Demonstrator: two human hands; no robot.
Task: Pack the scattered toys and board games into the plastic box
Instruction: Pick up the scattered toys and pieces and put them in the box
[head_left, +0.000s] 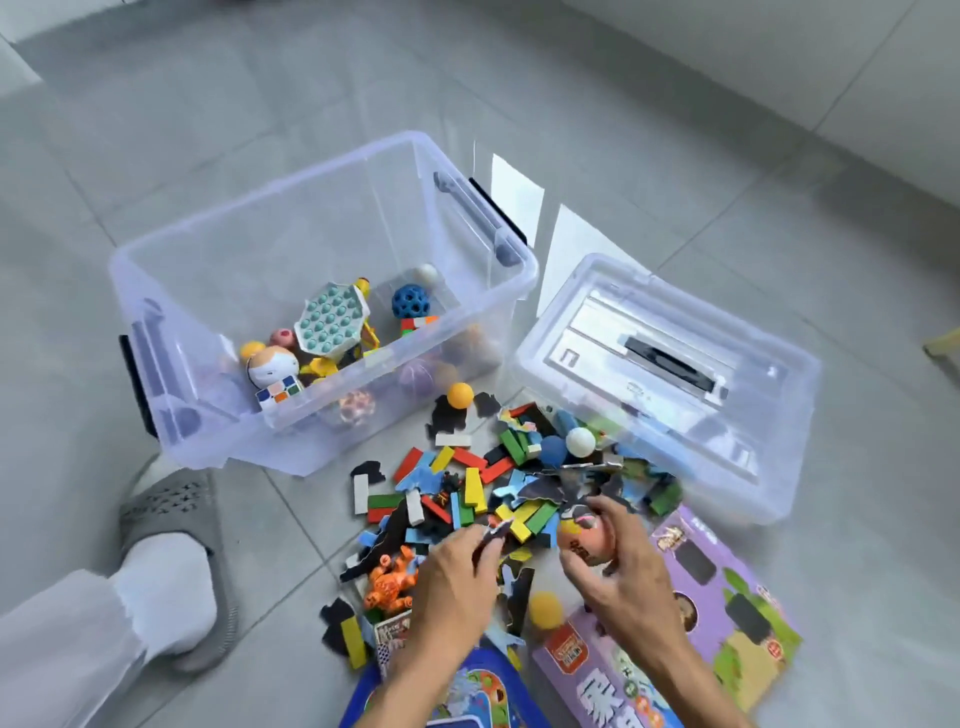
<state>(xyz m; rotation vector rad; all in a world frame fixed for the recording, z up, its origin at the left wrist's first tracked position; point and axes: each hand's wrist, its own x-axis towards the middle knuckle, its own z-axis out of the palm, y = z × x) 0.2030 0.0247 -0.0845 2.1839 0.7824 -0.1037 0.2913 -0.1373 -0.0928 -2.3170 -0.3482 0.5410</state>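
Note:
The clear plastic box (171, 270) stands open on the floor and holds several toys: a pop-bubble pad (332, 319), a blue holed ball (409, 301), a round doll head (272, 366) and a puzzle cube (279, 394). In front of it lies a heap of coloured wooden blocks and puzzle pieces (483, 483). My right hand (618, 566) is closed around an orange egg-shaped toy (587, 540) over the heap. My left hand (457, 571) pinches a dark puzzle piece (493, 532) beside it.
The box's clear lid (670, 384) lies right of the box. A purple game box (727, 597) and a blue game board (467, 691) lie near me. An orange figure (389, 582), yellow balls, a white ball (580, 440). My slippered foot (171, 561) is at left.

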